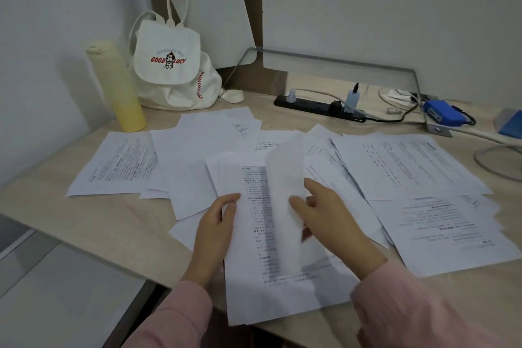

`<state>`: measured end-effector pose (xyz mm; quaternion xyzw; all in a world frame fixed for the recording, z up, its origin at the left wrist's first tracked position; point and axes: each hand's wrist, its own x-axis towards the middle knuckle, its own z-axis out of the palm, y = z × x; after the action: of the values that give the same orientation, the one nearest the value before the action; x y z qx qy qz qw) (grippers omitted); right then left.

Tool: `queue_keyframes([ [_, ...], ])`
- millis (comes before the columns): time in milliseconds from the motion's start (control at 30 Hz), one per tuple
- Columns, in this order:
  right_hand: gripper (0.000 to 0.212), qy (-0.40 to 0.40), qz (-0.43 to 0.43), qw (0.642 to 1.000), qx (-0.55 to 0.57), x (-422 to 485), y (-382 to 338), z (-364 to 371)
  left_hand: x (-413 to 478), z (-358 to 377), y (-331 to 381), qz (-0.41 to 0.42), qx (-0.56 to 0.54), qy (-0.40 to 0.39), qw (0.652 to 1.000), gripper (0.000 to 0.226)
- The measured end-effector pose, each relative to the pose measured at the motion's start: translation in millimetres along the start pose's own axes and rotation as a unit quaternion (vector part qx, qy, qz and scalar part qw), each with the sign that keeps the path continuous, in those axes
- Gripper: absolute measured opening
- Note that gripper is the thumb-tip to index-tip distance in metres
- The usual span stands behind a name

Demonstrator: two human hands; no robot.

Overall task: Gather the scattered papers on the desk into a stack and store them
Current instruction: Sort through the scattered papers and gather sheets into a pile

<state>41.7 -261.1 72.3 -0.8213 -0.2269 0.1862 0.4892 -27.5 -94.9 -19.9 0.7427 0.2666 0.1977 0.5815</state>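
Several white printed papers (404, 167) lie scattered across the wooden desk (93, 215). In front of me is a small stack of papers (254, 237), lifted at the desk's near edge. My left hand (217, 229) grips the stack's left side, thumb on top. My right hand (324, 217) pinches a single curled sheet (285, 195) that stands up, blurred, over the stack. More sheets lie at the left (118, 167) and at the right front (452, 232).
A white canvas backpack (172, 65) and a pale yellow bottle (115, 85) stand at the back left. A black power strip (316, 107) with cables, a blue box (443, 116) and a clear glass stand (412, 76) sit at the back right.
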Motion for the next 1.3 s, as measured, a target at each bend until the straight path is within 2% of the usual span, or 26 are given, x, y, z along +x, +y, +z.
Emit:
queue_keyframes([
  [33, 0.018, -0.031, 0.036, 0.992, 0.113, 6, -3, 5, -1, 0, 0, -0.005, -0.02, 0.0, 1.0, 0.023],
  [67, 0.022, -0.079, 0.058, 0.97, 0.222, 13, -5, 8, -1, 0, -1, -0.014, -0.052, -0.001, 0.999, 0.023],
  [133, 0.031, -0.162, 0.072, 0.922, 0.343, 28, -3, 13, 2, 3, -6, -0.038, -0.118, 0.013, 0.992, 0.025],
  [167, 0.033, -0.174, 0.065, 0.925, 0.332, 37, 1, 13, 4, 3, -8, -0.048, -0.12, 0.028, 0.991, 0.023],
  [200, 0.037, -0.159, 0.053, 0.945, 0.282, 47, 6, 10, 4, 4, -9, -0.05, -0.119, 0.042, 0.991, 0.019],
  [267, 0.043, -0.054, 0.041, 0.988, 0.142, 68, 20, -2, 2, 4, -9, -0.031, -0.136, 0.043, 0.989, 0.025],
  [333, 0.046, 0.039, 0.058, 0.997, 0.018, 90, 35, -18, 0, 3, -10, -0.021, -0.143, 0.031, 0.989, 0.031],
  [367, 0.051, 0.046, 0.071, 0.995, -0.046, 101, 41, -26, 1, 4, -11, -0.025, -0.145, 0.034, 0.989, 0.031],
  [433, 0.066, 0.005, 0.081, 0.985, -0.15, 122, 50, -34, 4, 3, -12, -0.03, -0.151, 0.034, 0.988, 0.028],
  [533, 0.084, -0.074, 0.023, 0.971, -0.226, 145, 49, -28, 5, 2, -11, -0.032, -0.117, 0.042, 0.992, 0.039],
  [600, 0.09, -0.104, 0.004, 0.947, -0.304, 158, 48, -22, 4, 1, -11, -0.011, -0.073, 0.033, 0.997, 0.048],
  [700, 0.09, -0.105, -0.006, 0.905, -0.412, 172, 48, -21, 4, 2, -12, 0.001, -0.044, 0.028, 0.999, 0.044],
  [767, 0.088, -0.1, -0.018, 0.889, -0.447, 175, 49, -23, 4, 0, -10, -0.011, -0.071, 0.045, 0.996, 0.038],
  [867, 0.08, -0.092, -0.029, 0.871, -0.482, 175, 50, -24, 3, 1, -5, -0.006, -0.087, 0.026, 0.996, 0.021],
  [967, 0.065, -0.076, -0.007, 0.868, -0.491, 170, 51, -25, 2, 1, -1, -0.003, -0.108, 0.018, 0.994, 0.029],
  [1100, 0.042, -0.066, 0.032, 0.868, -0.491, 156, 53, -31, 1, 2, 3, -0.034, -0.191, 0.006, 0.981, 0.033],
  [1233, 0.044, -0.095, 0.077, 0.884, -0.452, 127, 59, -43, 2, 4, 1, 0.005, -0.105, -0.002, 0.994, 0.012],
  [1300, 0.044, -0.108, 0.1, 0.888, -0.436, 107, 68, -48, 4, 4, -1, 0.005, -0.09, 0.003, 0.996, 0.024],
])
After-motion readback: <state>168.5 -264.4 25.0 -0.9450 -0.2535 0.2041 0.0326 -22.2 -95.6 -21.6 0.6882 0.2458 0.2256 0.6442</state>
